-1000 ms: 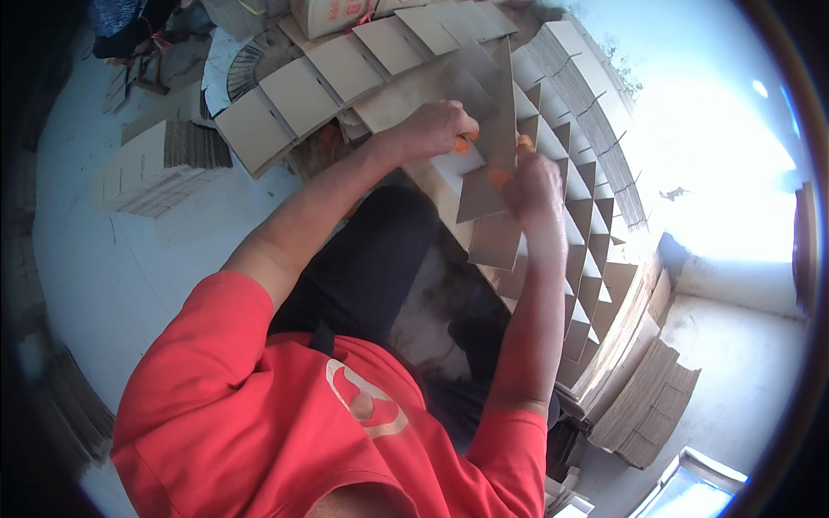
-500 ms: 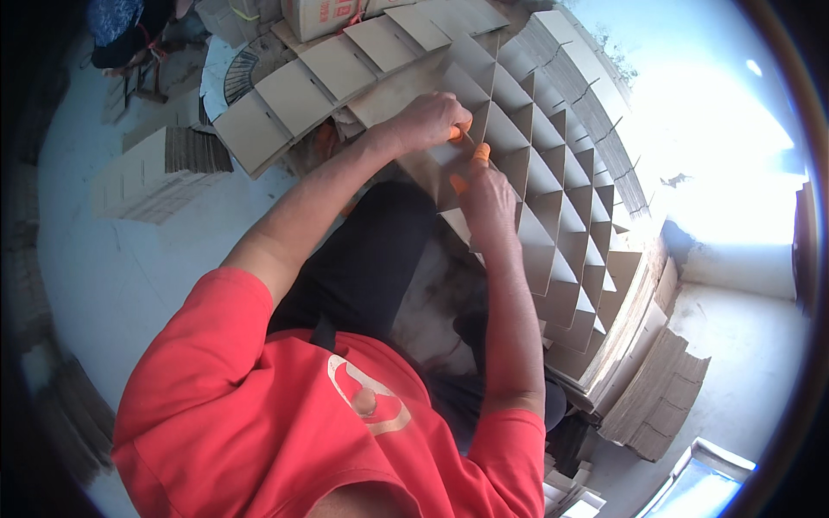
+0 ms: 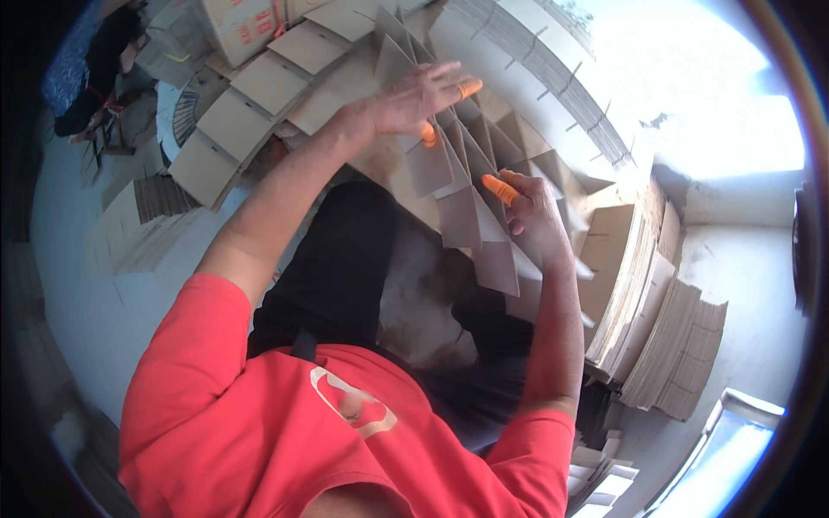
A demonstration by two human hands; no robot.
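Note:
A grid of interlocking cardboard dividers (image 3: 466, 211) stands in front of me, its cells squeezed narrow and leaning. Over its far left part, my left hand (image 3: 419, 99) is open, with fingers stretched and the thumb apart against the upper edges. Orange covers sit on some of its fingertips. My right hand (image 3: 535, 211) is at the grid's right side, fingers bent together, orange-covered tips on the card edges. It seems to grip the dividers there; its far fingers are hidden.
A row of flat cardboard sheets (image 3: 272, 82) lies at the far left, with a printed carton (image 3: 242, 30) behind. Slotted card stacks stand at the left (image 3: 138, 211), far right (image 3: 553, 73) and near right (image 3: 678, 350). Another person (image 3: 95, 73) is at the upper left.
My hands have moved apart: the left has opened and shifted left, the right has come lower and to the right. The grid has gone from wide cells to a narrower, skewed shape.

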